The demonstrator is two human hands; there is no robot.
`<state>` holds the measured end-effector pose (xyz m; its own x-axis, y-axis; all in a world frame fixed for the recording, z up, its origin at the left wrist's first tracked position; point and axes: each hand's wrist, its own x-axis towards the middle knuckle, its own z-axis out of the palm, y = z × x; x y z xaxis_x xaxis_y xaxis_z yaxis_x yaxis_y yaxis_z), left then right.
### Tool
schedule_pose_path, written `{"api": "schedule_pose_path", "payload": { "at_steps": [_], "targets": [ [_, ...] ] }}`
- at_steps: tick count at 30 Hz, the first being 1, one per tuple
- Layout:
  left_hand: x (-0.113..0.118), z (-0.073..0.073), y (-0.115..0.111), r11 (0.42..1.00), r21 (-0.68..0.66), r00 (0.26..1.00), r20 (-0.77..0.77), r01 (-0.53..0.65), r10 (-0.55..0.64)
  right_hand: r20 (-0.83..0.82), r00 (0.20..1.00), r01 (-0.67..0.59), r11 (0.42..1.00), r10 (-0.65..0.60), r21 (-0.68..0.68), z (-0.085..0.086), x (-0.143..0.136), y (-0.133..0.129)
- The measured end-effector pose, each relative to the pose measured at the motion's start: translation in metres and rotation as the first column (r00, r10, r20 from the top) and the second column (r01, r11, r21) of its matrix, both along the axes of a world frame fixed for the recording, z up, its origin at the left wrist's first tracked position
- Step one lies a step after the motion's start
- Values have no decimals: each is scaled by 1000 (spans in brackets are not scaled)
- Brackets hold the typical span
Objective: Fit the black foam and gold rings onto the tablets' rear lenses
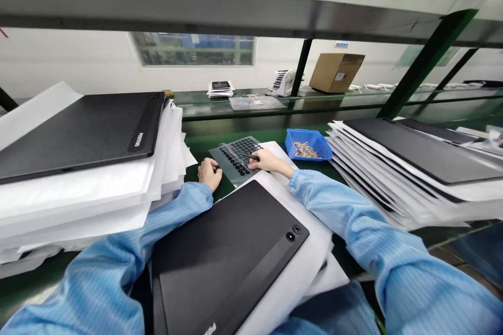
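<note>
While dotted sheet (234, 160) lies on green bench (271, 125) | shelf (157, 4) overhead | window (196, 51) behind

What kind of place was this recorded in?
Probably an electronics factory's assembly line: stacks of tablet back covers interleaved with white sheets, a sheet of round black stickers, and a blue bin of small parts on a green workbench.

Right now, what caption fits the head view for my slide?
Right hand holds a thin dark tool over a sheet of black circles, left hand beside it.
</note>
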<state>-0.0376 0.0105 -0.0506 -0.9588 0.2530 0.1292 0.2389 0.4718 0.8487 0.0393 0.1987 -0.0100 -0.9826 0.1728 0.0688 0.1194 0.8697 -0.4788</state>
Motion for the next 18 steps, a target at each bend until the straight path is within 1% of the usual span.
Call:
{"api": "schedule_pose_path", "payload": {
  "at_steps": [3, 5, 9, 13, 15, 18],
  "targets": [
    [-2, 1, 4, 991, 132, 995, 96, -20, 7, -44, 999, -4, 1000, 3, -26, -1, -10, -5],
    [-3, 3, 8, 976, 216, 981, 194, -40, -2, -79, 997, -6, 999, 3, -49, -2, -15, -8],
    [-1, 10, 15, 936, 342, 915, 398, -82, -65, -122, 992, -43, 993, 29, -113, -4, -17, -10],
    [3, 21, 13, 906, 405, 851, 512, -125, -112, -149, 988, -80, 979, 52, -187, -5, -14, -4],
    [5, 26, 11, 902, 414, 805, 573, -120, -156, -161, 985, -95, 970, 60, -223, -4, -13, 0],
    [9, 33, 12, 909, 414, 686, 676, -54, -268, -161, 984, -121, 957, 80, -265, -1, -11, 4]
  ]
}}
